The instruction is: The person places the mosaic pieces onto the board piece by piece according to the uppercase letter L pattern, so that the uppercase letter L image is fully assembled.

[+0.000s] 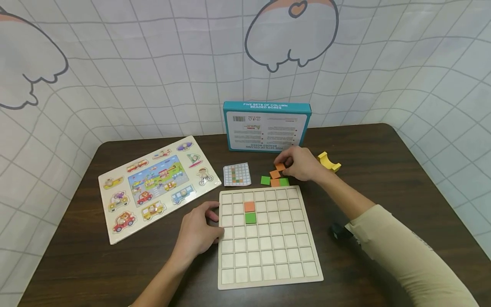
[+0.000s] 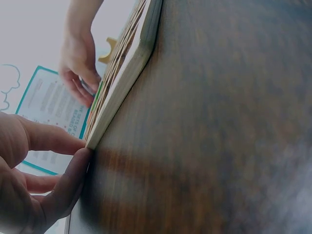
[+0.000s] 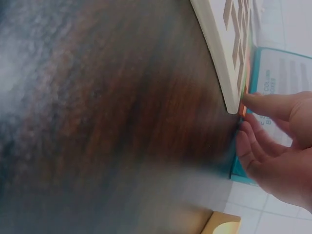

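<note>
A wooden grid board [image 1: 270, 275] lies on the table, with an orange tile [image 1: 249, 207] and a green tile [image 1: 250, 218] in neighbouring cells. My left hand [image 1: 197, 230] holds the board's left edge; in the left wrist view, its thumb and finger meet at the board's corner. Beyond the far edge, my right hand [image 1: 301, 164] has its thumb and fingers around a loose orange tile [image 1: 280, 166]. Beside it lie more orange tiles [image 1: 275, 174] and green tiles [image 1: 265, 180]. The right wrist view mostly hides the tile between the fingers [image 3: 265, 105].
A pattern card [image 1: 237, 174] lies behind the board. A teal and white box [image 1: 266, 128] stands at the back. To the left is a vehicle picture puzzle [image 1: 157, 187]. A yellow curved block [image 1: 329, 162] sits right of the right hand, on the dark table [image 1: 383, 192].
</note>
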A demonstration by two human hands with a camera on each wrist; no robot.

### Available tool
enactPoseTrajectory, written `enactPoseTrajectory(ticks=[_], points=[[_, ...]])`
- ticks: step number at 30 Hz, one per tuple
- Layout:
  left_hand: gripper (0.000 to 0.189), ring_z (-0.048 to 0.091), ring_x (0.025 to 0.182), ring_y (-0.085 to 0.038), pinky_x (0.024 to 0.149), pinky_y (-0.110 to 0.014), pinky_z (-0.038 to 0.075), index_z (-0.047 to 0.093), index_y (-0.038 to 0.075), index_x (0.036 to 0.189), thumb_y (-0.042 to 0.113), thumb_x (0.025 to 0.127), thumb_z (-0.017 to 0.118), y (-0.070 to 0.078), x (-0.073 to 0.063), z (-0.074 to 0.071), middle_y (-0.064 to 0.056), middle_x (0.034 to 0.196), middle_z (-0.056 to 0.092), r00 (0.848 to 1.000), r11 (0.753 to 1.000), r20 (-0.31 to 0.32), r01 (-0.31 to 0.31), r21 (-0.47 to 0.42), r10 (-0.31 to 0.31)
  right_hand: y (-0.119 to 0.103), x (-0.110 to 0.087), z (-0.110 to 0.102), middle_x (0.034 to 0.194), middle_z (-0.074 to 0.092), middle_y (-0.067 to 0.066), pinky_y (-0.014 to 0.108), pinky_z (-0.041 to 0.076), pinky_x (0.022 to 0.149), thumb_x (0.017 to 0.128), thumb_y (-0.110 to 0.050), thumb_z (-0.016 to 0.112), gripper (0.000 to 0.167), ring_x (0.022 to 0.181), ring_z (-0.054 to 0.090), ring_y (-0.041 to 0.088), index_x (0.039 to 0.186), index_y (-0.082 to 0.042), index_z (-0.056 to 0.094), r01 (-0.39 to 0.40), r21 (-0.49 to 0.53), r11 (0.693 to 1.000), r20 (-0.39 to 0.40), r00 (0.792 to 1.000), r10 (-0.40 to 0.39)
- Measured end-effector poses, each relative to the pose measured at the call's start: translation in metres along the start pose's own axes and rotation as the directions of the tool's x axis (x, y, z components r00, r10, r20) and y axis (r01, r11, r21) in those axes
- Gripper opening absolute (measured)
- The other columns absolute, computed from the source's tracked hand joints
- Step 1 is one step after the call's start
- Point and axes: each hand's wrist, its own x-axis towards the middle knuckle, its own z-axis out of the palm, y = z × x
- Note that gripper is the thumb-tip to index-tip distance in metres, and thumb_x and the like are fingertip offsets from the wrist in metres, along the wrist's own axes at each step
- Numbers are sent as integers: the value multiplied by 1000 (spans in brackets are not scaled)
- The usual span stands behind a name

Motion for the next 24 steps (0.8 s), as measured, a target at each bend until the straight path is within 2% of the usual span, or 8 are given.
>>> enactPoseTrajectory(ticks=[11, 16, 24], points=[[64, 62, 52, -12, 51, -30, 52, 65, 7, 135, -2, 72, 74, 1, 0, 1, -7, 97, 65, 1000, 1000, 0, 16, -1, -16, 0, 1, 2, 112, 71, 11, 43, 52, 84, 89, 0, 75, 32, 95, 63, 26, 120, -9, 78, 65, -43, 997, -4, 998, -65], [64, 62, 51, -12, 51, -30, 52, 65, 7, 135, -2, 72, 74, 2, 0, 1, -7, 96, 65, 1000, 1000, 0, 14, 1, -14, -1, 0, 2, 109, 71, 11, 41, 51, 82, 89, 0, 75, 32, 92, 62, 24, 119, -9, 78, 68, -54, 996, -1, 998, -68], [64, 62, 51, -12, 51, -30, 51, 65, 7, 135, -2, 72, 74, 2, 0, 1, -7, 96, 65, 1000, 1000, -3, 11, 5, -11, -2, 3, 3, 109, 70, 12, 43, 52, 84, 88, 1, 74, 28, 96, 64, 25, 115, -8, 80, 55, -63, 997, 8, 998, -54]])
